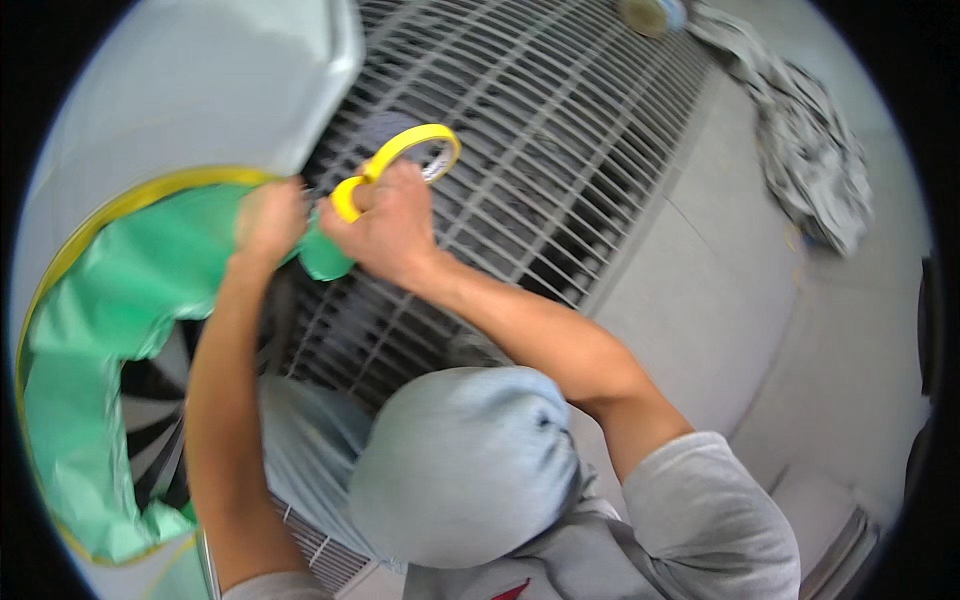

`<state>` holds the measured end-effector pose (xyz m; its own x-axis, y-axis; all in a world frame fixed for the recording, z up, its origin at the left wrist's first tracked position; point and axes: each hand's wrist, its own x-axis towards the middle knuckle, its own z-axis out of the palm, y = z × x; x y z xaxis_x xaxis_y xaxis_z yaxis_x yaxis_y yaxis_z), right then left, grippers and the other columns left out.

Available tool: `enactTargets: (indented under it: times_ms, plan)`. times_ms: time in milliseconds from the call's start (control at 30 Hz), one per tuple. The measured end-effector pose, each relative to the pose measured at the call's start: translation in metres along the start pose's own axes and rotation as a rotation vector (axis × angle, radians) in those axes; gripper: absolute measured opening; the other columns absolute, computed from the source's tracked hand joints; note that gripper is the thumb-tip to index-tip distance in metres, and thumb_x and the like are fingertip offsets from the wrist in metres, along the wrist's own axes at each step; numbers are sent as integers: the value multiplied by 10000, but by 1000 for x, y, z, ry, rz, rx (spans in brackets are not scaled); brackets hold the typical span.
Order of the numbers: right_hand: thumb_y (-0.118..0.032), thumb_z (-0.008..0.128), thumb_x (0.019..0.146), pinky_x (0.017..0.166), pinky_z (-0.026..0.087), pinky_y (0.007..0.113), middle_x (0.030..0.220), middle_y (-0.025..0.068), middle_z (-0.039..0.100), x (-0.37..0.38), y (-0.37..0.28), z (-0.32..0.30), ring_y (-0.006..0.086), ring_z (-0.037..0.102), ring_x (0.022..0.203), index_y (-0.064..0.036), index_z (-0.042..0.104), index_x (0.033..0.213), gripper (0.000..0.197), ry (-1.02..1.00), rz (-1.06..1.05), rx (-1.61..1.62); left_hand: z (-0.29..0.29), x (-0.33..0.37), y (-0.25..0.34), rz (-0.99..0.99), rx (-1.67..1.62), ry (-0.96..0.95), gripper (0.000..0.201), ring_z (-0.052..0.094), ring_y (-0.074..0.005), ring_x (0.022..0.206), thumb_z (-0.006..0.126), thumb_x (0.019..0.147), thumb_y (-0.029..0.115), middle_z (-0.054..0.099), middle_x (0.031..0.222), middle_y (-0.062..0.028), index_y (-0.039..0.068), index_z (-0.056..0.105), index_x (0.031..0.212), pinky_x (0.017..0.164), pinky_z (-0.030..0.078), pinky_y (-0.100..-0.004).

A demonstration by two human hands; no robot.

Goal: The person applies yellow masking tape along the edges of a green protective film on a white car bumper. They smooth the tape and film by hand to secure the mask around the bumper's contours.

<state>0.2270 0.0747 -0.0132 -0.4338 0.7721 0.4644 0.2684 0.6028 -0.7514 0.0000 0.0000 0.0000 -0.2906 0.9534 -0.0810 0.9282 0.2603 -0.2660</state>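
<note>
The right hand (388, 222) is clamped on the tape (405, 138); its yellow ring juts past the knuckles, over the grate (570, 110) near its left edge. The left hand (270, 222) touches the upper right end of the green sheet (75, 400), by the lower right corner of the panel (200, 110); blur hides whether its fingers pinch. A yellow strip (125, 200) borders the sheet.

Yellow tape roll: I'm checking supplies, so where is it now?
In the head view, the yellow tape roll is above and slightly left of centre, held in the right hand over the metal grating.
</note>
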Motion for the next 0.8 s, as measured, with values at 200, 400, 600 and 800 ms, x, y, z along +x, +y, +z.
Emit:
enactTargets:
  times_ms: [200,400,600,800]
  plan:
    - [-302,853,827,813,509,460,1077,160,679,-54,92,-150,329,636,934,21,725,737,358,220,147,25,-5,6,39,159,-60,44,189,719,-429,787,669,881,164,726,831,-241,34,678,1018,746,578,-537]
    - [-468,748,916,725,511,510,880,250,709,-99,229,-319,395,644,793,37,757,736,536,4,234,-1089,-16,-6,42,233,-207,-3,544,706,-422,782,744,862,197,728,818,-199,71,626,1378,742,568,-519]
    - [-618,628,938,850,506,533,946,249,701,-135,287,-374,416,638,936,6,796,792,663,-19,432,-1314,-28,-60,84,146,-825,186,423,703,-234,663,844,830,165,735,783,-97,46,725,1217,635,546,-353]
    - [-673,598,930,904,492,528,1009,231,702,-135,264,-388,407,623,1023,-10,817,885,699,-93,538,-1342,-26,-142,74,-31,-1253,441,331,614,-58,684,850,852,15,700,774,-20,-10,727,1159,635,491,-214]
